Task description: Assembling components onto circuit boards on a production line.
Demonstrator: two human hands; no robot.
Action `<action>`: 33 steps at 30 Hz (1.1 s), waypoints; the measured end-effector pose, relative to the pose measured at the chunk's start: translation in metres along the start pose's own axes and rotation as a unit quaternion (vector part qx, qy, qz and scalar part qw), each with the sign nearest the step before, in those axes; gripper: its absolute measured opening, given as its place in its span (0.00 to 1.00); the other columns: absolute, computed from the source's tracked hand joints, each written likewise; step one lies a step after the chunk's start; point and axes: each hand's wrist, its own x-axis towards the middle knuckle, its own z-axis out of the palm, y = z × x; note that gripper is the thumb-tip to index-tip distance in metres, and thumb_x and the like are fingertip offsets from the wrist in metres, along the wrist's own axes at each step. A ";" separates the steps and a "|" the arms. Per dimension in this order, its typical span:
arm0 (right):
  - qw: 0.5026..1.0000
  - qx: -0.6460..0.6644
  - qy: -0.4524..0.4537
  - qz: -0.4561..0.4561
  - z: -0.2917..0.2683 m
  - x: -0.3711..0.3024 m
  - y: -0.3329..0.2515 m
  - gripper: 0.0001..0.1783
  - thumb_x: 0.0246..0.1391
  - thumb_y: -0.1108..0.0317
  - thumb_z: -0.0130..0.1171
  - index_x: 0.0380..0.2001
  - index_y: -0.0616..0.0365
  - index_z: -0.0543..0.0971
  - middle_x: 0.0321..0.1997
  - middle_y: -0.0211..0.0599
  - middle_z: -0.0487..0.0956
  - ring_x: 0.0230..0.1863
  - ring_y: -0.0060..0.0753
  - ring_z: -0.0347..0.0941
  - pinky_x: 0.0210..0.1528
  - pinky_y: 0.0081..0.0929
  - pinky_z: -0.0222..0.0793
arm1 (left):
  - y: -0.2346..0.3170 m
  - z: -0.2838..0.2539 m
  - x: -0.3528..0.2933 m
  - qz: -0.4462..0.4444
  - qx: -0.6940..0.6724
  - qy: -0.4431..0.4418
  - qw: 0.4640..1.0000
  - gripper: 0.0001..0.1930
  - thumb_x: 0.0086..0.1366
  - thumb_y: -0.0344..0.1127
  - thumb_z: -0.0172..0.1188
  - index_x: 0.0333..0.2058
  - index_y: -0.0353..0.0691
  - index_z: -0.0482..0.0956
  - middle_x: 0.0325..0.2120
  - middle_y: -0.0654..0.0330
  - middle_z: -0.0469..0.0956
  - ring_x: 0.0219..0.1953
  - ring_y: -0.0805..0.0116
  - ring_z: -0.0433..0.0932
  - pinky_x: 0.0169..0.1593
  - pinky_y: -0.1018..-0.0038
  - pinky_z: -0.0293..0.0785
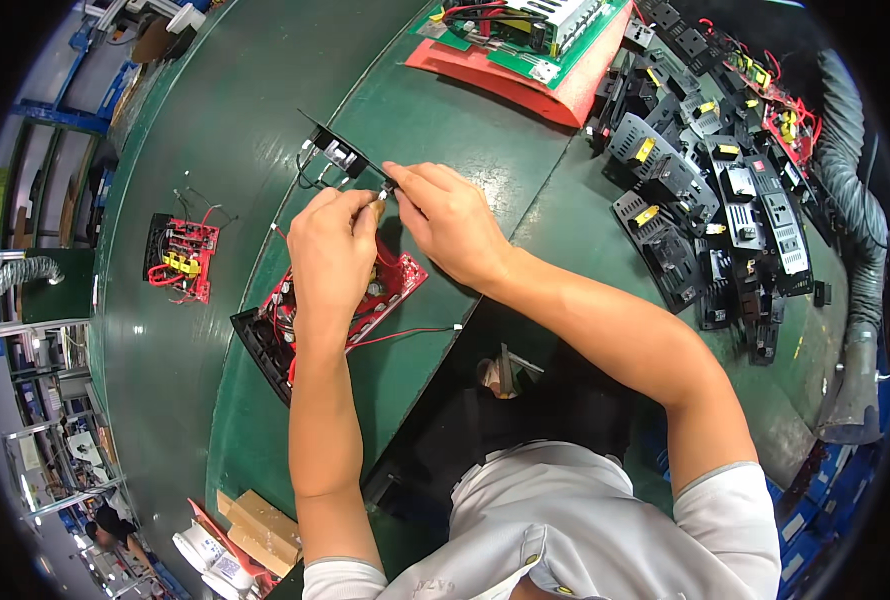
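My right hand (455,222) is closed on the near end of a black end panel (367,167), which is held tilted above the bench. Sockets and short black wires stick out from the panel's left side. My left hand (333,250) pinches at the same end of the panel, its fingertips close to my right fingers. What sits between those fingertips is small and mostly hidden. Under my left hand and wrist lies a red circuit board (397,285) with a black end plate (261,352). A thin red wire (405,333) with a white plug trails from it.
A second red board (185,258) lies further left on the green bench (505,150). Many black panels with sockets (665,200) are heaped at the right, beside a grey flexible duct (850,170). A green board on red foam (555,85) stands at the back; a cardboard box (260,530) is lower left.
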 end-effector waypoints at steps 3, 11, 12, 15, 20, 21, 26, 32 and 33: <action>1.000 -0.005 -0.016 0.011 -0.002 -0.001 0.001 0.19 0.52 0.79 0.58 0.49 0.64 0.77 0.37 0.45 0.79 0.37 0.49 0.76 0.40 0.38 0.74 | 0.003 0.001 0.001 -0.029 -0.011 -0.010 0.999 0.06 0.58 0.27 0.64 0.34 0.34 0.84 0.23 0.51 0.74 0.25 0.53 0.75 0.32 0.63 0.69; 1.000 -0.020 -0.002 0.007 0.003 -0.001 -0.005 0.18 0.50 0.79 0.59 0.47 0.65 0.79 0.35 0.45 0.79 0.35 0.50 0.76 0.37 0.39 0.74 | 0.005 -0.002 0.005 0.046 0.029 -0.001 0.999 0.06 0.57 0.27 0.61 0.33 0.33 0.83 0.26 0.49 0.76 0.29 0.48 0.77 0.33 0.60 0.72; 1.000 -0.021 -0.005 0.004 0.007 0.000 -0.007 0.18 0.50 0.78 0.59 0.46 0.65 0.79 0.35 0.45 0.79 0.34 0.50 0.76 0.36 0.39 0.74 | 0.002 -0.002 0.003 0.047 0.020 0.009 0.999 0.05 0.58 0.27 0.59 0.30 0.34 0.83 0.27 0.48 0.76 0.30 0.47 0.78 0.35 0.58 0.73; 0.998 0.001 -0.037 0.057 0.004 -0.009 -0.002 0.18 0.52 0.77 0.60 0.48 0.66 0.78 0.35 0.48 0.80 0.35 0.53 0.77 0.37 0.37 0.75 | -0.004 0.006 -0.002 0.029 0.052 -0.015 0.998 0.06 0.57 0.29 0.60 0.32 0.35 0.83 0.28 0.50 0.77 0.32 0.47 0.78 0.37 0.58 0.73; 0.985 0.034 -0.119 0.124 -0.004 -0.008 0.008 0.15 0.55 0.73 0.62 0.46 0.64 0.80 0.34 0.46 0.81 0.32 0.36 0.79 0.38 0.28 0.73 | -0.015 -0.034 -0.025 0.002 -0.010 0.025 1.000 0.16 0.58 0.37 0.66 0.44 0.38 0.81 0.41 0.51 0.79 0.43 0.50 0.79 0.47 0.64 0.74; 0.981 0.026 -0.121 0.149 -0.011 -0.003 0.006 0.15 0.57 0.71 0.63 0.46 0.65 0.80 0.36 0.41 0.82 0.34 0.28 0.78 0.41 0.25 0.73 | -0.017 -0.055 -0.035 -0.041 0.051 0.038 0.997 0.21 0.59 0.39 0.65 0.49 0.38 0.79 0.48 0.50 0.76 0.50 0.51 0.76 0.53 0.64 0.72; 0.960 0.152 -0.023 0.234 0.003 0.007 0.010 0.18 0.60 0.64 0.61 0.49 0.64 0.78 0.42 0.42 0.81 0.40 0.30 0.78 0.45 0.27 0.74 | -0.066 -0.122 -0.111 -0.310 0.014 -0.015 0.951 0.41 0.57 0.39 0.67 0.67 0.41 0.59 0.53 0.43 0.71 0.54 0.47 0.74 0.58 0.61 0.69; 0.958 0.146 -0.017 0.246 -0.001 0.005 0.021 0.16 0.65 0.66 0.55 0.52 0.64 0.75 0.43 0.35 0.80 0.42 0.23 0.75 0.47 0.24 0.72 | -0.082 -0.096 -0.104 -0.293 -0.029 -0.016 0.955 0.33 0.56 0.31 0.62 0.62 0.50 0.70 0.51 0.53 0.75 0.55 0.59 0.73 0.58 0.66 0.67; 0.958 0.153 -0.005 0.242 -0.001 0.006 0.022 0.16 0.65 0.67 0.55 0.51 0.64 0.75 0.42 0.35 0.80 0.41 0.23 0.75 0.46 0.24 0.72 | -0.086 -0.093 -0.095 -0.280 -0.031 0.004 0.959 0.28 0.55 0.28 0.62 0.58 0.45 0.75 0.52 0.54 0.77 0.56 0.60 0.74 0.60 0.68 0.66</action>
